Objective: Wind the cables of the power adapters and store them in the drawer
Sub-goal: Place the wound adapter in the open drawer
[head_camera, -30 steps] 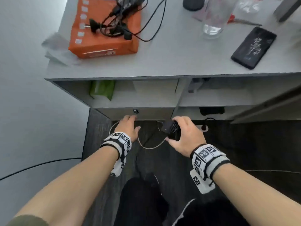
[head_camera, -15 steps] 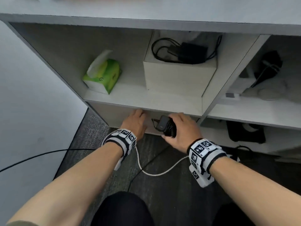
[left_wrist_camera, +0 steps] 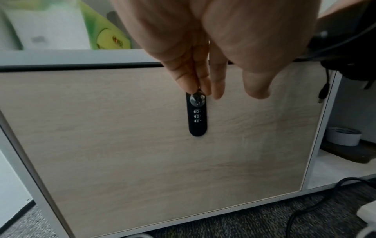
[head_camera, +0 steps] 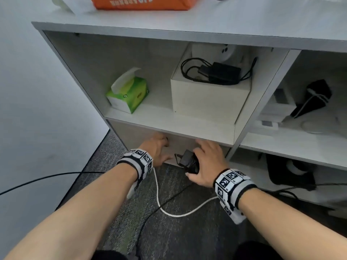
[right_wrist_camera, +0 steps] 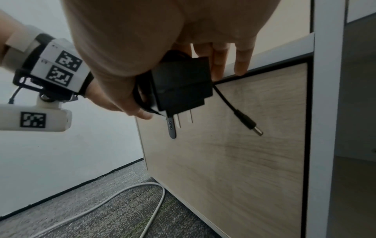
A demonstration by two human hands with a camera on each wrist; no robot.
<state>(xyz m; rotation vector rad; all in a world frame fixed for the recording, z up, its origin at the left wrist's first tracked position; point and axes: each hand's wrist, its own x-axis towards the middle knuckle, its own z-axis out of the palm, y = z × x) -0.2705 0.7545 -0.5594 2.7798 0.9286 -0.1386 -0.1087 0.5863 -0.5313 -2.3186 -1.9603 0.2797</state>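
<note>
The closed drawer has a wood-grain front (left_wrist_camera: 122,136) below the open shelf. A black oval combination lock (left_wrist_camera: 197,116) with a silver knob sits at its middle. My left hand (left_wrist_camera: 205,77) reaches down to it, straight fingertips (left_wrist_camera: 191,85) touching the knob, thumb held apart. My right hand (head_camera: 206,164) grips a black power adapter (right_wrist_camera: 181,85) with its cable wound beside it, thumb clamping it to the palm. Its outer fingers (right_wrist_camera: 242,64) stretch to the drawer's top edge. The adapter's barrel plug (right_wrist_camera: 254,128) dangles loose in front of the drawer front (right_wrist_camera: 234,161).
On the shelf above stand a green tissue box (head_camera: 129,92) and a white box (head_camera: 208,102) with another black adapter (head_camera: 219,72) and cable on top. A white cable (head_camera: 169,211) and a black cable (head_camera: 37,181) lie on the grey carpet. An orange packet (head_camera: 142,2) lies on the desk top.
The view dropped from the desk top to the shelf and drawer. Both hands moved in to the drawer front; my left fingertips reached the lock knob, the right still holds the adapter.
</note>
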